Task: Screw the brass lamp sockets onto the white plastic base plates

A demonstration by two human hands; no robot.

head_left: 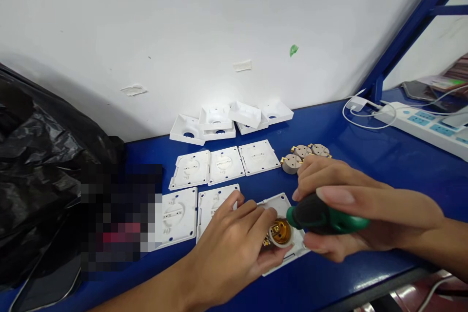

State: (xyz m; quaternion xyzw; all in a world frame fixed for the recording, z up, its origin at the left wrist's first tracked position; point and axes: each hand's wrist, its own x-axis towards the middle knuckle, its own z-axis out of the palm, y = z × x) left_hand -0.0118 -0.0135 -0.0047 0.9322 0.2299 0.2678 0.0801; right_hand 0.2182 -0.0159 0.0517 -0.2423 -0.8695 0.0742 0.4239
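Observation:
My right hand is closed around the black and green handle of a screwdriver, which points left and is tilted. Its tip is hard to make out. Between the fingers of my left hand is a round lamp socket with a brass-coloured threaded inside, held at a white square plate on the table. My fingers cover part of the socket and plate. Just beyond my right hand sit several round grey-beige pieces with brass tabs.
More white square plates lie in two rows on the blue table. White square box covers are heaped against the wall. At left are a black plastic bag and a phone. A power strip with cables lies right.

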